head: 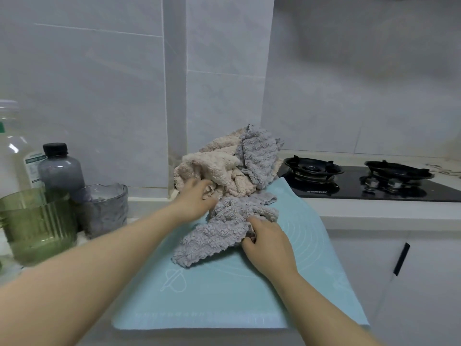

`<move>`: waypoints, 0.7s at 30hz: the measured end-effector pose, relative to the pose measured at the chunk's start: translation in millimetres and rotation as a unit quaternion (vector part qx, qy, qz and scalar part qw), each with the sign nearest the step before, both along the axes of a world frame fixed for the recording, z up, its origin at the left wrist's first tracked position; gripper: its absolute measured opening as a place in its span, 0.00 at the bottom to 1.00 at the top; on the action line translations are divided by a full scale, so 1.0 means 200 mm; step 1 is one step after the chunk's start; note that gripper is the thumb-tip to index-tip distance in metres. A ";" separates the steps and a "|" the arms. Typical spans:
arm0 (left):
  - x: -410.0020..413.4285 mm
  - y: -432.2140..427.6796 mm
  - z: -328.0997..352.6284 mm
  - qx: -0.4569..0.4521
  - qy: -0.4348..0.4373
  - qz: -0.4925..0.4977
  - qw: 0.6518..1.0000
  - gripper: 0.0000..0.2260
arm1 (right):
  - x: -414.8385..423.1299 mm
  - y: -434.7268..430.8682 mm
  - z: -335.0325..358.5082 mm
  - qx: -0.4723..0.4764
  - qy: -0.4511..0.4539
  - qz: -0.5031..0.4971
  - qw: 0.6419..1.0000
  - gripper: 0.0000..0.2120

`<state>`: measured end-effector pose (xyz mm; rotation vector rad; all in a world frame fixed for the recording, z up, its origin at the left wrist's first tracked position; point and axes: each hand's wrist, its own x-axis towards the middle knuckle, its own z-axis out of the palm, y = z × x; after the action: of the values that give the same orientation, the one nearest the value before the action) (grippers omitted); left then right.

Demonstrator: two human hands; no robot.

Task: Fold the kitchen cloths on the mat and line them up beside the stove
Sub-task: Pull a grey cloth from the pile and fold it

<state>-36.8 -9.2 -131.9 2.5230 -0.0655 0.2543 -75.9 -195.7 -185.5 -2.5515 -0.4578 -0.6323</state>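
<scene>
A crumpled grey fleece cloth [214,233] lies across the middle of the pale blue mat [224,295]. My right hand [267,245] grips its right edge, fingers curled into the fabric. My left hand [197,198] reaches into the pile behind it, fingers bent into a beige cloth [212,168]. Another grey cloth [259,156] drapes over the top right of that pile, which sits at the mat's far end against the wall corner.
The black two-burner gas stove [361,181] lies to the right of the pile. On the left stand a green ribbed glass jar [37,223], a clear glass cup [104,208], a dark-capped bottle [59,168] and a large clear bottle [12,151]. A cabinet door with a black handle [401,258] is below right.
</scene>
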 end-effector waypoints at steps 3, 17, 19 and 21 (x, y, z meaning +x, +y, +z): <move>-0.10 -0.05 -0.12 -0.070 0.045 -0.030 0.996 0.15 | 0.00 0.00 0.00 0.010 -0.006 -0.009 1.000 0.02; -0.16 0.02 -0.21 -0.359 -0.199 0.017 0.912 0.08 | 0.00 -0.01 -0.02 -0.006 -0.159 0.048 0.986 0.19; -0.15 0.06 -0.21 -0.393 -0.234 0.059 0.887 0.11 | -0.01 -0.02 -0.02 0.029 -0.221 -0.023 0.975 0.19; -0.14 0.08 -0.23 -0.385 -0.211 0.110 0.892 0.11 | -0.03 -0.02 -0.01 0.024 -0.233 -0.069 0.970 0.12</move>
<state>-65.4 7.6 -177.2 1.6469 0.1296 0.7546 -81.1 -199.9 -187.1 -2.3933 -0.4114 -1.2888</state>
